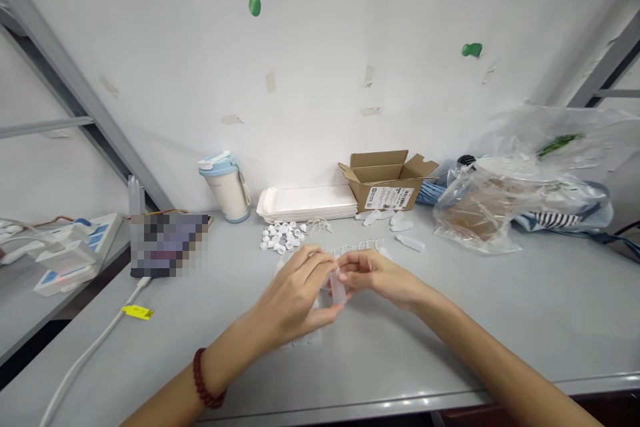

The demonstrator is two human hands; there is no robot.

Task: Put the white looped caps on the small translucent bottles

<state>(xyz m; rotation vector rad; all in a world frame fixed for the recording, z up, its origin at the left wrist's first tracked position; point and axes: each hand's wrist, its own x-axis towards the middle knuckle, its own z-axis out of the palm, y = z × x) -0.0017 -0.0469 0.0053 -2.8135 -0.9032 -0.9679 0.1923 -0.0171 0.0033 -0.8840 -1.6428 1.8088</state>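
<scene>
Both hands meet over the middle of the grey table. My left hand, with a red bead bracelet at the wrist, is closed round a small clear plastic bottle held upright. My right hand pinches at the bottle's top with fingers closed. Just behind the hands lies a pile of several small white caps. More clear bottles lie to the right of them, in front of the box.
At the back wall stand a blue-lidded cup, a stack of white trays and an open cardboard box. Crumpled plastic bags fill the right. A blurred flat item, a white cable and a device lie left.
</scene>
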